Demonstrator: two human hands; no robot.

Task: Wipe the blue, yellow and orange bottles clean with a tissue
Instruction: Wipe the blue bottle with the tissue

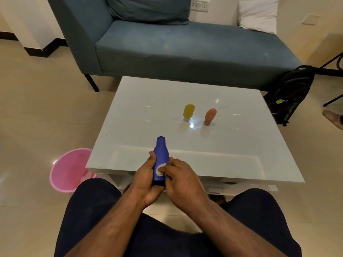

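Beyond the hands lies a glossy white desk (141,115), a round pink plastic bucket (69,170) on the floor to their left. Well past them on the desk stand a rounded yellow bottle (188,111) and a tapered orange bottle (210,116), both cap-down. The left hand (146,179) grips the smooth blue bottle (160,158) over the near edge, while the right hand (182,179) pinches a small white tissue (160,170) against its side.

Blue sofa (185,47), glossy white table (148,108); beige tiled floor (37,108), pink bin (68,171)
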